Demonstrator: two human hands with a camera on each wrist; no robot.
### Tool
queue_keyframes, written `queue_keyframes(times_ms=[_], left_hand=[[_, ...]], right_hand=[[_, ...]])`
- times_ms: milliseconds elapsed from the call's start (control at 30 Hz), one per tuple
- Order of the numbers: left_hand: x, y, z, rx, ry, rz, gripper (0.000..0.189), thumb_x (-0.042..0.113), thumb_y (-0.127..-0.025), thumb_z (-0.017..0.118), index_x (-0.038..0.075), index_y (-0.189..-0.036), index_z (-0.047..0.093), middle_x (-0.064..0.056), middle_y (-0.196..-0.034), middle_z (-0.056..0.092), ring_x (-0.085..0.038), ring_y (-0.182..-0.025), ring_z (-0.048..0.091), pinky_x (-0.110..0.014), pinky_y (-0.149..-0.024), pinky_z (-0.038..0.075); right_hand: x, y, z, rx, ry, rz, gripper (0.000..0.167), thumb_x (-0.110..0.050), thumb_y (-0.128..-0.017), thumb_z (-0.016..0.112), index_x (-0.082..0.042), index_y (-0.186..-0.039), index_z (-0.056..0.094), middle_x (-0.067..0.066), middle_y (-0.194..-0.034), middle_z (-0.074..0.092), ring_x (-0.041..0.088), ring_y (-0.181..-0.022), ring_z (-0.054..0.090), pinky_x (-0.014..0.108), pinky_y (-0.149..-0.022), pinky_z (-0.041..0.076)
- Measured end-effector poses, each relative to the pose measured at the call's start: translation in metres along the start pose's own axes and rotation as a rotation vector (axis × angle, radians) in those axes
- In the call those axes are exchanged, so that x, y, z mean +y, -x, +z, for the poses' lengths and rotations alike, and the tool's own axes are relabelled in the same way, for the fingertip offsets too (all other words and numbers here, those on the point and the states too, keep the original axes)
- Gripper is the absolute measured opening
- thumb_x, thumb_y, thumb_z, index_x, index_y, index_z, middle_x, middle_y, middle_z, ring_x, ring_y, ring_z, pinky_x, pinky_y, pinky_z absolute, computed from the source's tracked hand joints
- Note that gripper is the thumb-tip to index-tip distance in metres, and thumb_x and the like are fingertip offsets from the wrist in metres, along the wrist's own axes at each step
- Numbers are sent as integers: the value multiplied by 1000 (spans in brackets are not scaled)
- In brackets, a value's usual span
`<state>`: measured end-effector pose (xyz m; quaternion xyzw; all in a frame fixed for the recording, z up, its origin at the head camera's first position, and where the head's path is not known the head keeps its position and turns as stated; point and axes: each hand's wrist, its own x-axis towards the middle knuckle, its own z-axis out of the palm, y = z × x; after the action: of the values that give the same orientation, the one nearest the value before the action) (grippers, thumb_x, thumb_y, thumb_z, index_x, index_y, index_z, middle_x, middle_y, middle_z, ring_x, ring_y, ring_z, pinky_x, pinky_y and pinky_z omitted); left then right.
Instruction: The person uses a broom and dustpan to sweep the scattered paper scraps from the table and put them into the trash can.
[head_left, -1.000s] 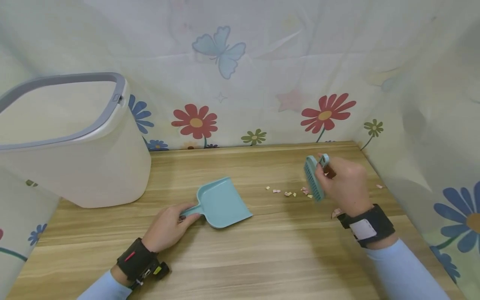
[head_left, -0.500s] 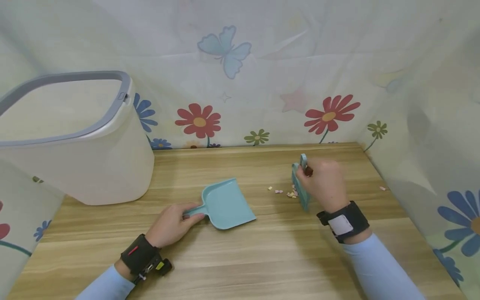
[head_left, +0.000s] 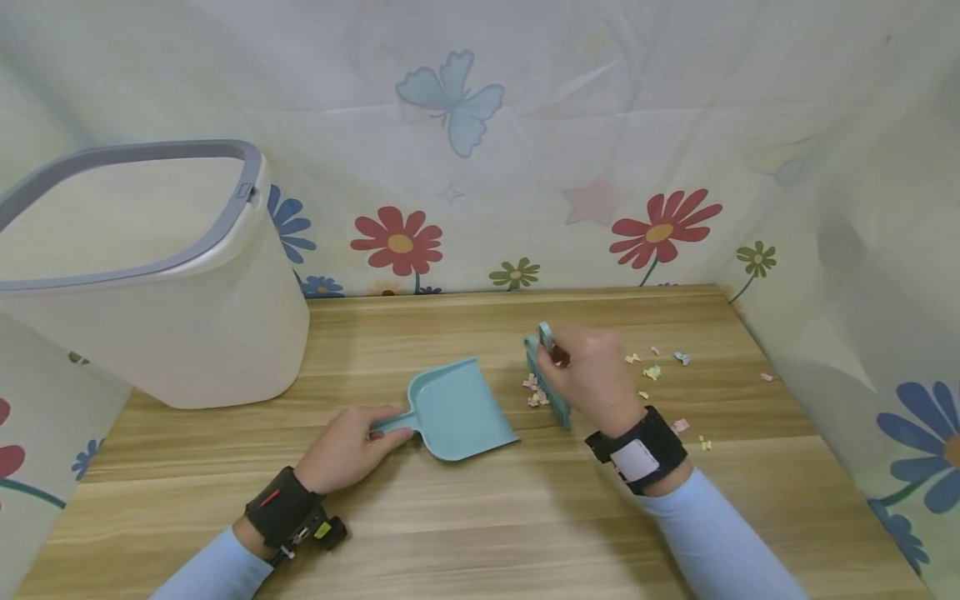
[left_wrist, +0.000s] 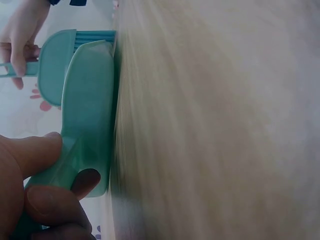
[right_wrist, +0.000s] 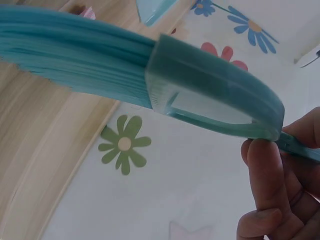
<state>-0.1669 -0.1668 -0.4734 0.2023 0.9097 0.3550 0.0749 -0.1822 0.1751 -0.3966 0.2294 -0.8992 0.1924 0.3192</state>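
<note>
My left hand (head_left: 351, 450) grips the short handle of a light blue dustpan (head_left: 461, 412), which lies on the wooden table with its wide lip toward the right. A matching small hand brush (head_left: 553, 387) is held by its handle in my right hand (head_left: 596, 375), bristles down at the table. Between brush and dustpan lip sits a little cluster of paper scraps (head_left: 534, 392). More scraps (head_left: 652, 372) lie scattered behind the brush, to the right of my right hand. In the right wrist view the fingers pinch the brush handle just below its hollow head (right_wrist: 215, 90).
A tall white bin (head_left: 225, 333) with a grey rim stands at the left on the table (head_left: 450, 533). Behind and to the sides hangs a flower-printed curtain (head_left: 525, 125). One pink scrap (head_left: 767, 377) lies near the table's right edge.
My right hand has swept the brush leftward, pushing a cluster of scraps close to the dustpan. Scraps behind it have come into sight. The left hand and dustpan stay nearly still.
</note>
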Motion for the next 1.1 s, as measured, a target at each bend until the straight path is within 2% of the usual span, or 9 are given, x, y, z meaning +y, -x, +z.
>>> queue_keyframes(times_ms=[233,367,467,567,633,833,933,1100], left_hand=[[-2,-2,-1,-10,18,23,38,36,-98,72,15,-129,74,-4,-129,73,-5,-82,61,-24,-79,50],[-3,-4,-2,-14,28,22,37,37,-98,72,16,-129,74,-3,-128,73,-5,-86,63,-25,-81,51],[-4,-5,-3,-15,22,19,38,38,-98,72,16,-129,74,-3,-129,73,-8,-98,67,-32,-88,55],[-4,-7,-5,-11,13,22,38,37,-98,72,15,-129,74,-4,-130,73,-14,-114,68,-42,-97,56],[-5,-7,-7,-13,11,23,37,36,-98,72,15,-128,74,-4,-130,73,-16,-118,68,-45,-99,55],[-5,-8,-9,-34,23,24,36,37,-98,72,17,-128,74,-3,-131,72,-15,-118,67,-44,-100,55],[-5,-7,-11,-48,33,16,39,37,-99,72,16,-131,73,-3,-132,71,-15,-120,66,-44,-100,55],[-6,-6,-13,-59,26,-2,43,37,-98,72,12,-133,71,-7,-135,70,-19,-126,64,-46,-102,53]], right_hand=[[-19,-10,11,-29,-41,-9,22,-8,-86,78,-7,-67,67,5,-61,67,12,-54,61,24,-52,48],[-26,-15,13,-26,-161,46,5,-6,-88,77,-2,-87,78,5,-68,72,9,-56,61,23,-53,50],[-26,-19,10,20,-254,102,18,-3,-88,76,1,-105,80,9,-77,77,10,-57,63,25,-53,53],[-22,-22,7,63,-244,117,16,-2,-87,76,2,-103,80,10,-78,77,10,-56,63,26,-52,52],[-20,-22,7,67,-216,117,16,-1,-87,76,3,-102,80,11,-77,77,10,-55,63,25,-51,51],[-16,-20,8,32,-118,92,5,-3,-87,76,1,-84,77,7,-66,70,12,-54,61,25,-51,49],[-15,-18,11,16,-79,76,11,-3,-86,76,-1,-76,73,6,-63,68,13,-53,59,24,-51,47],[-19,-17,14,0,-64,74,15,-4,-86,77,-2,-72,71,7,-62,68,12,-52,60,23,-50,48]])
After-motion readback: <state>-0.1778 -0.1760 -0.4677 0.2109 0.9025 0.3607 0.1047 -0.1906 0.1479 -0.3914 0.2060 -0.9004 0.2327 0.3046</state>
